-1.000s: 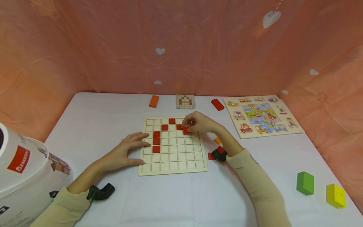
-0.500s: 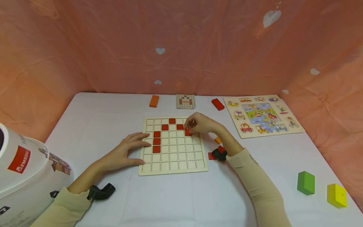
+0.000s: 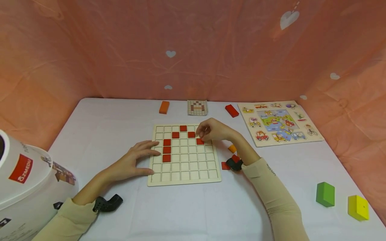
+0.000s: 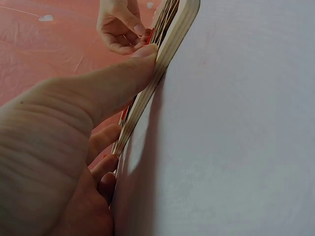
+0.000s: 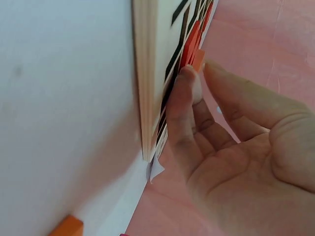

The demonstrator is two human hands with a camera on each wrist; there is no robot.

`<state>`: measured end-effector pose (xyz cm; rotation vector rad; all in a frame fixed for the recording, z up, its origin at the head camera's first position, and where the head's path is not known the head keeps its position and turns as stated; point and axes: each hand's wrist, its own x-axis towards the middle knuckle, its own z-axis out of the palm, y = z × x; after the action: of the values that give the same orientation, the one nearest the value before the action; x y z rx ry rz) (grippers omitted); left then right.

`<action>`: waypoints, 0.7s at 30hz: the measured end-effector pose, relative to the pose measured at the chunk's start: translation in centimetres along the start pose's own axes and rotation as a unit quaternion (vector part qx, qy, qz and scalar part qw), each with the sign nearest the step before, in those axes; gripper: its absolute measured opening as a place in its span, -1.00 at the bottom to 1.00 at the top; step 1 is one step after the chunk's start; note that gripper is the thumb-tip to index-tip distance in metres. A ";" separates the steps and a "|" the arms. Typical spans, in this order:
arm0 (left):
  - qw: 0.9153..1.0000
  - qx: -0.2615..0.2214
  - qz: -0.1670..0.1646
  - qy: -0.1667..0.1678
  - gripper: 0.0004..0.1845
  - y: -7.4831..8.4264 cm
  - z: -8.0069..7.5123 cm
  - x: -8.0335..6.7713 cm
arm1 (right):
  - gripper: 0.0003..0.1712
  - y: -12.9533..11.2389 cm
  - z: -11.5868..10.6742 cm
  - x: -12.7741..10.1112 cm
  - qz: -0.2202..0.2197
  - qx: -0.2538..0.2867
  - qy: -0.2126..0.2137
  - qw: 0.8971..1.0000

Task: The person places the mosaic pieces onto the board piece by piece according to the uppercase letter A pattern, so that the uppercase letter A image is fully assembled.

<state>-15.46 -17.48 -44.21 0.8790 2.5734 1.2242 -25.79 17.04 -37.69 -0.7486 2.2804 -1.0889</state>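
Note:
A wooden grid board (image 3: 184,167) lies in the middle of the white table, with several red tiles set in its cells. My right hand (image 3: 203,136) reaches over the board's upper right, its curled fingertips pinching a red tile (image 3: 200,141) that sits in a cell. The right wrist view shows a finger and thumb of my right hand (image 5: 201,73) meeting at the tile's edge against the board (image 5: 147,73). My left hand (image 3: 141,157) lies flat with straight fingers on the board's left edge. In the left wrist view its thumb (image 4: 128,73) presses the board's rim (image 4: 170,44).
Loose tiles, one orange (image 3: 232,148) and one red (image 3: 224,165), lie right of the board. At the back are an orange block (image 3: 164,107), a pattern card (image 3: 197,107), a red block (image 3: 231,110) and a vehicle puzzle (image 3: 278,122). Green (image 3: 325,194) and yellow (image 3: 358,207) blocks sit front right, a white tub (image 3: 27,187) front left.
My right hand has brought the red tile down and slightly right into a cell of the board. My left hand has stayed where it was.

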 end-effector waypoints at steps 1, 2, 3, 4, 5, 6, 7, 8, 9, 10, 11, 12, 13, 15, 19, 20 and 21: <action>1.000 0.000 0.000 0.000 -0.41 0.0 0.0 0.0 | -0.77 0.1 -0.1 0.0 0.001 0.004 -0.001 1.000; 1.000 0.000 0.000 0.000 -0.41 0.0 0.0 0.0 | -0.76 0.1 -0.2 -0.1 0.002 0.007 0.000 1.000; 1.000 0.002 0.001 0.000 -0.41 -0.1 0.0 0.0 | -0.76 0.2 -0.3 -0.3 0.003 0.009 0.000 1.000; 1.000 0.002 0.001 0.000 -0.41 -0.1 0.0 0.0 | -0.75 0.3 -0.5 -0.4 0.005 0.012 0.002 1.000; 1.000 0.003 0.001 0.000 -0.41 -0.1 0.0 0.0 | -0.75 0.4 -0.6 -0.7 0.007 0.015 0.003 1.000; 1.000 0.001 0.001 0.001 -0.40 -0.1 -0.1 0.0 | -0.74 0.4 -0.8 -1.0 0.008 0.020 0.004 1.000; 1.000 0.001 0.001 0.000 -0.40 -0.1 -0.1 0.0 | -0.74 0.5 -0.9 -1.4 0.008 0.024 0.001 1.000; 1.000 0.001 0.003 -0.001 -0.40 -0.1 0.0 0.0 | -0.73 0.6 -1.0 -1.8 0.007 0.029 -0.003 1.000; 1.000 0.000 0.003 -0.001 -0.40 -0.2 0.0 0.0 | -0.72 0.7 -1.1 -2.4 0.008 0.033 -0.012 0.999; 1.000 0.000 0.003 -0.002 -0.40 -0.1 0.0 0.0 | -0.70 0.8 -1.1 -2.9 0.006 0.037 -0.024 0.999; 1.000 0.000 0.003 -0.003 -0.40 -0.1 0.0 0.0 | -0.68 0.9 -1.1 -3.6 0.000 0.041 -0.040 0.998; 1.000 0.000 0.003 -0.003 -0.40 -0.1 0.0 0.0 | -0.66 1.0 -1.0 -4.2 -0.006 0.044 -0.057 0.997; 1.000 0.000 0.002 -0.003 -0.40 -0.1 0.0 0.0 | -0.64 1.1 -0.9 -4.8 -0.010 0.045 -0.071 0.996; 1.000 0.001 0.000 -0.003 -0.40 -0.1 0.0 0.0 | -0.60 1.3 -0.6 -6.0 -0.014 0.044 -0.092 0.995; 1.000 0.001 -0.001 -0.002 -0.40 -0.1 0.0 0.0 | -0.57 1.9 -0.1 -7.9 -0.012 0.042 -0.101 0.994; 1.000 0.001 -0.003 -0.002 -0.40 -0.1 -0.1 0.0 | -0.57 2.1 0.0 -8.3 -0.012 0.042 -0.100 0.994; 1.000 0.002 -0.003 -0.002 -0.40 -0.1 -0.1 -0.1 | -0.57 2.2 0.2 -8.5 -0.011 0.040 -0.100 0.994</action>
<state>-15.50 -17.65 -44.25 0.8719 2.5744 1.2146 -20.07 23.75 -37.85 -0.8150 2.0528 -1.0580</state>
